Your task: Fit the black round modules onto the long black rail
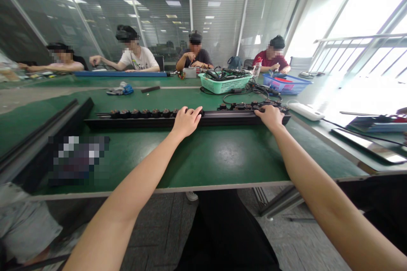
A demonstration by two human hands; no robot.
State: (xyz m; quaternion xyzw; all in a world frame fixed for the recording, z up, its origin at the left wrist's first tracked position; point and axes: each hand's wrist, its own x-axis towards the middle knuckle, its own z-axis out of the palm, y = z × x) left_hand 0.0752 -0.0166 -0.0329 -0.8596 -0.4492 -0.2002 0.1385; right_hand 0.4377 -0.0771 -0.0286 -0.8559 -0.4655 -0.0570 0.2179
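Observation:
A long black rail point(229, 119) lies crosswise on the green table in front of me. Along its left half stands a row of several small dark round parts point(145, 113) with brownish tops. My left hand point(187, 123) is over the middle of the rail, at the right end of that row, its fingers bent down. A dark bit shows by its fingertips, but what they pinch is mostly hidden. Near the rail's right end, my right hand point(271, 117) grips it with the thumb on the near side. Behind that hand sit more small dark parts point(235, 106).
Long black profiles point(47, 135) lie at left, beside a pixelated packet point(79, 159). Farther back are a green basket point(224, 84) of cables, a blue basket point(286, 84) and a crumpled cloth point(121, 89). A white power strip point(305, 111) lies right. Several people work across the table.

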